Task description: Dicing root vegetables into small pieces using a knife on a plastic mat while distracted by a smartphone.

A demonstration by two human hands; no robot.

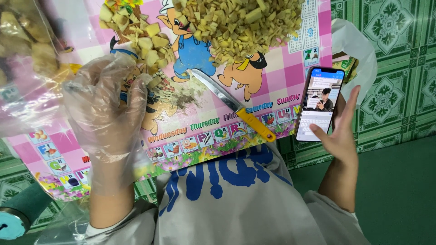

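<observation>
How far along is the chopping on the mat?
A big pile of small chopped pieces already sits at the top of the pink mat. Cutting is paused: the knife lies flat on the mat, the gloved left hand rests beside a few larger chunks, and the right hand holds a phone. Those chunks and the bag of uncut pieces look left.

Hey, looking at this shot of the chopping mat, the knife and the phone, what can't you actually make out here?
Head view only:
- Pile of chopped yellow pieces: its top is cut off by the upper edge.
- Clear bag at far left: contents blurred, cut by the edge.
- Left hand: loose plastic glove hides the fingertips' contact with the mat.
- Phone in the right hand: screen detail too small.
- Knife: edge condition too small to judge.
</observation>
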